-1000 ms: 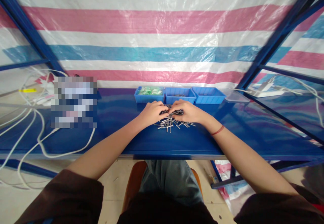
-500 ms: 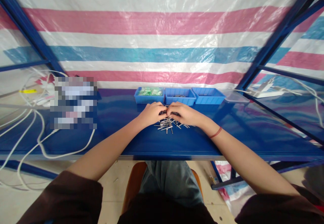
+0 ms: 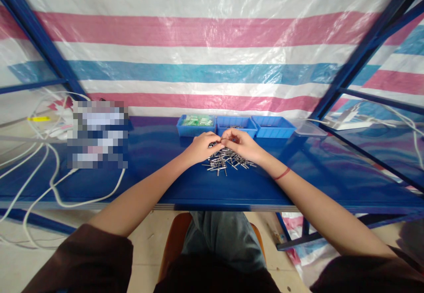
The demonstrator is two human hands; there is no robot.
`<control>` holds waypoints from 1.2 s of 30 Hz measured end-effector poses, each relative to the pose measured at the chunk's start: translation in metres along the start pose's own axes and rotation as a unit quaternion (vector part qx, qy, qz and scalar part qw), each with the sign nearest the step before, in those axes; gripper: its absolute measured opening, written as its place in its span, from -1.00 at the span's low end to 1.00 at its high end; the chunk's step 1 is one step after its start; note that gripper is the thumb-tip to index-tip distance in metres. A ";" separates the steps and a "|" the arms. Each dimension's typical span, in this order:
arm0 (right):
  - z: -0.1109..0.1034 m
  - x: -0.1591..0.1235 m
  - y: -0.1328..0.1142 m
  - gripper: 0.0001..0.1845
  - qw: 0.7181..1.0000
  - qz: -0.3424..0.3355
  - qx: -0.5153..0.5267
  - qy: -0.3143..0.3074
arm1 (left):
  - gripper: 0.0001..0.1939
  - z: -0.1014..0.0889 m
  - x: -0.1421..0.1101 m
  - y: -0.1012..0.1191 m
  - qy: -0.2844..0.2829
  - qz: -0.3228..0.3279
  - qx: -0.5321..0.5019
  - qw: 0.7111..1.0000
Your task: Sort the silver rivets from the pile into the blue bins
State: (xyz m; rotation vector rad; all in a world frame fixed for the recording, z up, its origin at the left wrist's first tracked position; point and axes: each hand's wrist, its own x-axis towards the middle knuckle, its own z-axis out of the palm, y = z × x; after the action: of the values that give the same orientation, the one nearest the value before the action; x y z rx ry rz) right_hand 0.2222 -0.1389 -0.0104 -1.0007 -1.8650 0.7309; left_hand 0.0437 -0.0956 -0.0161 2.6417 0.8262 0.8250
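Seemingly handling metal pins (image 3: 228,157) mid-frame, half-curling left hand (image 3: 202,146) and right hand (image 3: 244,145) together, obscuring anything held; now needing delicate pinching.

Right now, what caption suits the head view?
Left hand and right hand meet over piled metal pins near three blue bins.

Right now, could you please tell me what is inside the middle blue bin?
Some small metal pieces show inside the middle blue bin. Its front wall, partly behind the right hand, hides the near floor, so anything lying there cannot be seen.
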 end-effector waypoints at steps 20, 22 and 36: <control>-0.028 0.004 0.001 -0.85 0.936 -0.115 -0.305 0.137 | -0.72 -0.002 -0.001 -0.001 0.138 -0.016 0.001 0.990; -0.045 0.005 0.004 -0.83 0.914 -0.038 -0.342 0.215 | -0.68 -0.002 -0.002 -0.001 0.115 -0.024 0.008 0.993; -0.086 -0.006 0.025 -0.67 0.819 0.176 -0.472 0.274 | -0.73 -0.001 -0.006 0.008 -0.067 -0.040 0.114 0.990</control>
State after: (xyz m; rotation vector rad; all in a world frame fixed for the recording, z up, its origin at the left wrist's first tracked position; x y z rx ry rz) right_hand 0.3088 -0.1239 0.0054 -1.9645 -1.4782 -0.3846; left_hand 0.0425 -0.1058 -0.0146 2.8007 1.0363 0.5555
